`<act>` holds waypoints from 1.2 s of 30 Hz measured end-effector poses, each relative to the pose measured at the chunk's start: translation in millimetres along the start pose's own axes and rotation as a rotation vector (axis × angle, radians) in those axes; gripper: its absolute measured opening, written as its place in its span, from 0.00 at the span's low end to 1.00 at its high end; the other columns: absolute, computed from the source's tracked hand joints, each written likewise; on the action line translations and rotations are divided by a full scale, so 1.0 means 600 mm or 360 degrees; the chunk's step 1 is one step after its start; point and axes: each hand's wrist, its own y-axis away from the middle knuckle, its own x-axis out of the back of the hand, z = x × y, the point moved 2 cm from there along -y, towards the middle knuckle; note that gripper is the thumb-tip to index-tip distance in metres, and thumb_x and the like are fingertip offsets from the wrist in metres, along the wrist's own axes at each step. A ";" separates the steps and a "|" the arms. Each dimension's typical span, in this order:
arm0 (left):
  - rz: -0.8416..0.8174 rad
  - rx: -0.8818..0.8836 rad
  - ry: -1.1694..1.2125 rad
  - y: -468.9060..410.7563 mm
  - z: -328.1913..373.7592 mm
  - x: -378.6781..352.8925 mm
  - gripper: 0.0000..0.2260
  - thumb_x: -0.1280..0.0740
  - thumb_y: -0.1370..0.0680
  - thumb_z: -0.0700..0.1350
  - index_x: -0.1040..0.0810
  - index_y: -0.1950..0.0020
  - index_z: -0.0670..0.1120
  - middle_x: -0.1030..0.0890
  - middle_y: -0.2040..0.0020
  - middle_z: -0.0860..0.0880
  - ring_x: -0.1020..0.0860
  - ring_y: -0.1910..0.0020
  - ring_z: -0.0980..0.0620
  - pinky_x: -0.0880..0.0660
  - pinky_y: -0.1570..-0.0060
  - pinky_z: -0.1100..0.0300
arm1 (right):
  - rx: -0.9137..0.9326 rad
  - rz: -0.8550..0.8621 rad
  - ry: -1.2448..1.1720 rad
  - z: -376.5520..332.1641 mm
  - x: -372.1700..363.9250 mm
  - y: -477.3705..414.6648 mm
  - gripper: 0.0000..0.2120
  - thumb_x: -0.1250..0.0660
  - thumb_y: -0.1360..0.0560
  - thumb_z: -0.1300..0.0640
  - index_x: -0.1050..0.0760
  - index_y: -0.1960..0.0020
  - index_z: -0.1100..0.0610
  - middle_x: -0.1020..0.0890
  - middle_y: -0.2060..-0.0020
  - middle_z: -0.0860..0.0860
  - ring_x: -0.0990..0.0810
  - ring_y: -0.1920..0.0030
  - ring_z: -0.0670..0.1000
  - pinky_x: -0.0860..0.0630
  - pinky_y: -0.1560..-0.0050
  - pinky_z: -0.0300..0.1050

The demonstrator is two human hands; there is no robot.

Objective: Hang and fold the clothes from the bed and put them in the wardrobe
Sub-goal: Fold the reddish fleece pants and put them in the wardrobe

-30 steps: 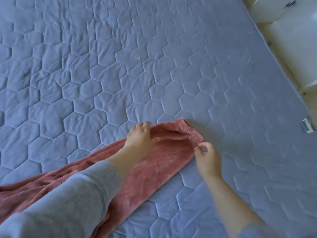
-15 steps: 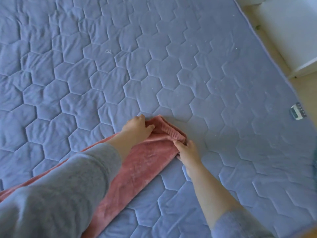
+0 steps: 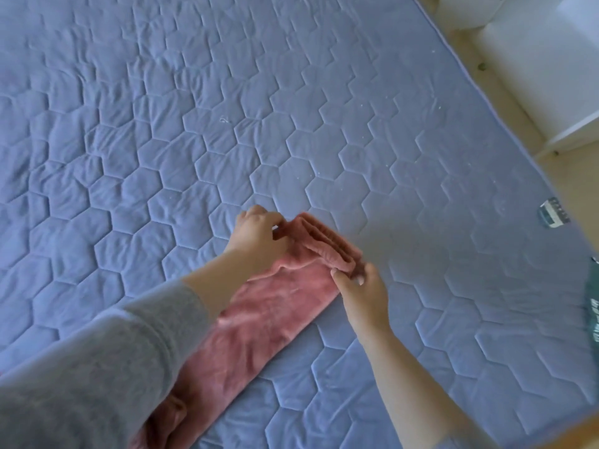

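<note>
A long pink garment (image 3: 259,322) lies stretched across the blue quilted bed (image 3: 227,124). The left hand (image 3: 259,234) pinches one corner of its elastic end, fingers curled; the right hand (image 3: 364,291) grips the other corner, fingers closed on the cloth.

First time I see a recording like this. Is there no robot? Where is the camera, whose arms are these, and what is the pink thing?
No machine: a person works with bare hands, filmed by one camera on their head, looking down. The arms are their own. The surface is a bed with a blue quilted cover. On it lies a pink garment, stretched toward the person. The left hand pinches one corner of its far, gathered end; the right hand pinches the other. White furniture stands beside the bed.
</note>
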 end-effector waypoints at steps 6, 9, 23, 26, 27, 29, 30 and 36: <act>0.0210 -0.0003 0.0139 0.086 -0.001 0.075 0.07 0.32 0.25 0.43 0.18 0.51 0.43 0.28 0.49 0.45 0.24 0.53 0.44 0.27 0.52 0.55 | -0.0010 -0.0205 -0.0420 -0.071 -0.013 0.103 0.05 0.35 0.23 0.65 0.30 0.50 0.57 0.19 0.59 0.56 0.15 0.68 0.57 0.24 0.74 0.41; 0.0148 -0.0011 0.0245 0.140 -0.019 0.119 0.05 0.31 0.25 0.43 0.19 0.51 0.44 0.25 0.48 0.45 0.23 0.52 0.46 0.27 0.52 0.57 | 0.0067 -0.0193 -0.0471 -0.090 -0.022 0.159 0.07 0.35 0.23 0.67 0.28 0.50 0.56 0.17 0.55 0.59 0.15 0.62 0.60 0.21 0.66 0.46; -0.0236 0.0735 0.1427 0.423 -0.188 0.227 0.15 0.47 0.23 0.33 0.25 0.45 0.44 0.22 0.64 0.43 0.21 0.67 0.47 0.18 0.58 0.53 | 0.0330 -0.0402 -0.0339 -0.087 -0.136 0.474 0.07 0.28 0.27 0.62 0.21 0.50 0.55 0.14 0.59 0.51 0.15 0.57 0.49 0.20 0.54 0.43; -0.0238 0.0953 0.2009 0.465 -0.212 0.251 0.08 0.41 0.22 0.42 0.23 0.48 0.43 0.22 0.59 0.42 0.20 0.61 0.42 0.20 0.49 0.44 | 0.0339 -0.0457 -0.0356 -0.077 -0.166 0.530 0.11 0.28 0.28 0.65 0.22 0.48 0.56 0.14 0.55 0.50 0.15 0.53 0.46 0.23 0.53 0.38; -0.0230 0.0974 0.2077 0.476 -0.222 0.258 0.09 0.37 0.21 0.48 0.23 0.48 0.43 0.22 0.57 0.42 0.20 0.59 0.42 0.19 0.52 0.45 | 0.0346 -0.0478 -0.0352 -0.073 -0.176 0.545 0.11 0.28 0.28 0.67 0.22 0.48 0.57 0.14 0.56 0.51 0.15 0.53 0.46 0.23 0.53 0.38; -0.0247 0.0960 0.1945 0.491 -0.246 0.262 0.17 0.32 0.25 0.57 0.23 0.46 0.45 0.21 0.54 0.43 0.19 0.57 0.44 0.19 0.57 0.50 | 0.0440 -0.0505 -0.0252 -0.069 -0.195 0.572 0.10 0.27 0.29 0.68 0.22 0.53 0.55 0.15 0.62 0.46 0.18 0.60 0.44 0.24 0.57 0.34; -0.0223 0.0955 0.1845 0.499 -0.258 0.260 0.20 0.29 0.27 0.59 0.23 0.46 0.45 0.21 0.55 0.44 0.19 0.58 0.46 0.19 0.57 0.51 | 0.0508 -0.0508 -0.0170 -0.067 -0.204 0.582 0.10 0.26 0.30 0.67 0.23 0.56 0.54 0.17 0.64 0.45 0.19 0.62 0.44 0.24 0.57 0.33; -0.0009 0.1166 0.1824 0.555 -0.312 0.239 0.33 0.21 0.47 0.62 0.17 0.50 0.44 0.16 0.51 0.43 0.16 0.52 0.44 0.19 0.49 0.47 | 0.0936 -0.0752 0.0341 -0.048 -0.242 0.617 0.14 0.32 0.31 0.71 0.21 0.56 0.52 0.20 0.56 0.44 0.19 0.54 0.48 0.21 0.53 0.47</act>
